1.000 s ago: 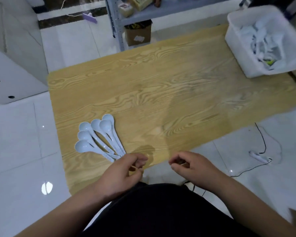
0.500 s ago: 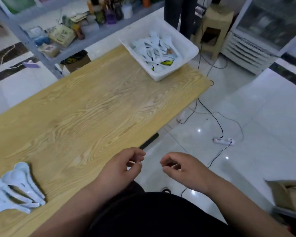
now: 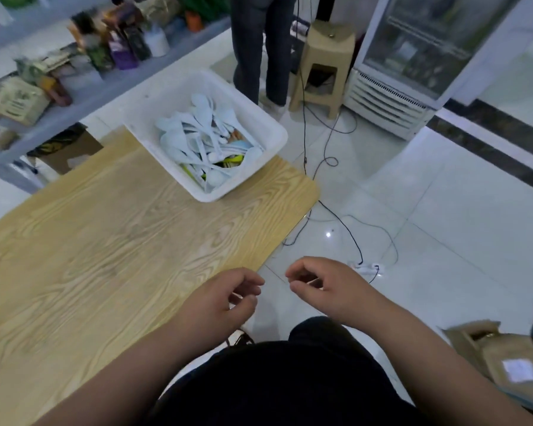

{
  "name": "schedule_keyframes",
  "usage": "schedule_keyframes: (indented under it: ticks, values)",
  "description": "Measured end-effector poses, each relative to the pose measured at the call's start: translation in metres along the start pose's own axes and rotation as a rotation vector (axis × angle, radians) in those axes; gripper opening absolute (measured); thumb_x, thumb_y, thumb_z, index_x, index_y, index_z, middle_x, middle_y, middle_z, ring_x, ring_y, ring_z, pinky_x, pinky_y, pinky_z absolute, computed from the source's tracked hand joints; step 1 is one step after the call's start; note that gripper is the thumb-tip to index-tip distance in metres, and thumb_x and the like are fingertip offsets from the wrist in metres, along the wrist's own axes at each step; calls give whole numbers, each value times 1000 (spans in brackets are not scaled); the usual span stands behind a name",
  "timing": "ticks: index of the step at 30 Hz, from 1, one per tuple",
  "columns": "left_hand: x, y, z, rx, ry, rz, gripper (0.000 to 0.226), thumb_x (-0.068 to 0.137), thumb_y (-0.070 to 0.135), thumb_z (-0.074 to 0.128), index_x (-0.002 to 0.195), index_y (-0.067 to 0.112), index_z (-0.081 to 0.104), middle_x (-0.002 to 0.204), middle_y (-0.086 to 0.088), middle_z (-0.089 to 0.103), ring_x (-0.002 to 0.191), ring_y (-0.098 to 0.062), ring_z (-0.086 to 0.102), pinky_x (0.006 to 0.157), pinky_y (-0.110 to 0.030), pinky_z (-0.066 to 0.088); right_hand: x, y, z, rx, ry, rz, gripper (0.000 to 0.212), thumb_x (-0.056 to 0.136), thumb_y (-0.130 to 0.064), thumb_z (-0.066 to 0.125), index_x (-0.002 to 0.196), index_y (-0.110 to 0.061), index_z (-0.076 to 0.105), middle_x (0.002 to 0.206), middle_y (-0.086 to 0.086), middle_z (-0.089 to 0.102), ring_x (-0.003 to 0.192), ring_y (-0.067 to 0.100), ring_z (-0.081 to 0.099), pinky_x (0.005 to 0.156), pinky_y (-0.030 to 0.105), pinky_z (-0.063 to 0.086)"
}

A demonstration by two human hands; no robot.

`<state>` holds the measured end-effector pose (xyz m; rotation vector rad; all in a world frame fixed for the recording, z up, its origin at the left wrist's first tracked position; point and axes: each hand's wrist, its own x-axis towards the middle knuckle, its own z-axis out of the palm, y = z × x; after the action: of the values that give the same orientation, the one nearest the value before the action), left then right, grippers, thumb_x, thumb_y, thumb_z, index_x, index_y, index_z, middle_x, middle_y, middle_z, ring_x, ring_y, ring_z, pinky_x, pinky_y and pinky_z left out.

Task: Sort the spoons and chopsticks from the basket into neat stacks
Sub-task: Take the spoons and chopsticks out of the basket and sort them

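While the left hand (image 3: 219,299) hovers over the table's near-right edge w/ fingers loosely curled toward the thumb, a thin pale sliver shows at its fingertips; can't tell if it's pinching anything. Same for the right hand (image 3: 326,287): it's off the table, above the floor, fingers curled in, a thin pale line by the thumb, grip unclear. The hands are near each other, not touching.

The wooden table (image 3: 120,241) runs up and left from the hands. At its far-right corner sits the white basket (image 3: 228,189), well apart from both hands. It holds a jumbled heap of white spoons (image 3: 194,130), w/ a green-yellow item (image 3: 233,161) poking out near the front. Chopsticks can't be made out for sure.

Behind the table is a shelf (image 3: 74,96) of packets and bottles, blurred. Beyond the basket are a person's legs (image 3: 259,47), a tan stool (image 3: 320,66) and a glass-door fridge (image 3: 413,56). Black cables (image 3: 345,229) trail across the tile floor to a power strip (image 3: 365,267). A cardboard box (image 3: 490,355) sits at the lower right.
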<state>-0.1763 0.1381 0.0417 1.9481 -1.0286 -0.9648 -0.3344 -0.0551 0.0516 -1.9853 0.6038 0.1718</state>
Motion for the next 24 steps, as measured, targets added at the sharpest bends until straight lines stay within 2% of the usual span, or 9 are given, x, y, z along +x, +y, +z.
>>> schedule_keyframes:
  ticks: [5, 9, 11, 16, 20, 24]
  values:
    - [80, 27, -9, 7, 48, 3, 24, 88, 28, 59, 104, 46, 61, 103, 29, 65, 100, 0, 64, 81, -10, 47, 38, 26, -38, 27, -43, 3, 10, 91, -34, 64, 99, -38, 67, 100, -23, 68, 96, -6, 64, 81, 13, 51]
    - [134, 43, -2, 2, 123, -66, 27, 89, 22, 62, 105, 44, 62, 101, 27, 66, 97, 0, 64, 79, -11, 47, 91, 40, -82, -13, -209, -51, 10, 90, -37, 64, 100, -39, 67, 99, -26, 67, 92, -4, 65, 78, 12, 51]
    - [152, 51, 2, -25, 216, -125, 29, 90, 17, 64, 105, 42, 63, 97, 22, 68, 96, -1, 64, 78, -10, 47, 124, 39, -109, -44, -305, -96, 11, 90, -38, 64, 101, -38, 68, 99, -28, 66, 93, -5, 64, 77, 10, 50]
    - [178, 68, 16, -175, 490, -252, 27, 89, 15, 64, 107, 34, 66, 97, 21, 68, 96, -3, 66, 79, -11, 47, 206, 24, -156, -151, -493, -186, 7, 92, -37, 64, 97, -42, 66, 98, -32, 65, 94, -10, 62, 79, 13, 48]
    - [178, 71, 24, -265, 600, -361, 26, 89, 13, 63, 106, 31, 66, 97, 22, 67, 93, -3, 66, 78, -13, 48, 258, 0, -162, -250, -606, -271, 6, 93, -36, 65, 96, -42, 66, 94, -32, 65, 91, -9, 61, 76, 14, 46]
    - [169, 60, 17, -365, 680, -423, 24, 84, 22, 60, 105, 33, 66, 96, 20, 68, 93, -4, 66, 76, -11, 47, 296, -26, -146, -311, -697, -324, 6, 92, -37, 64, 94, -43, 65, 97, -31, 64, 91, -8, 62, 76, 16, 47]
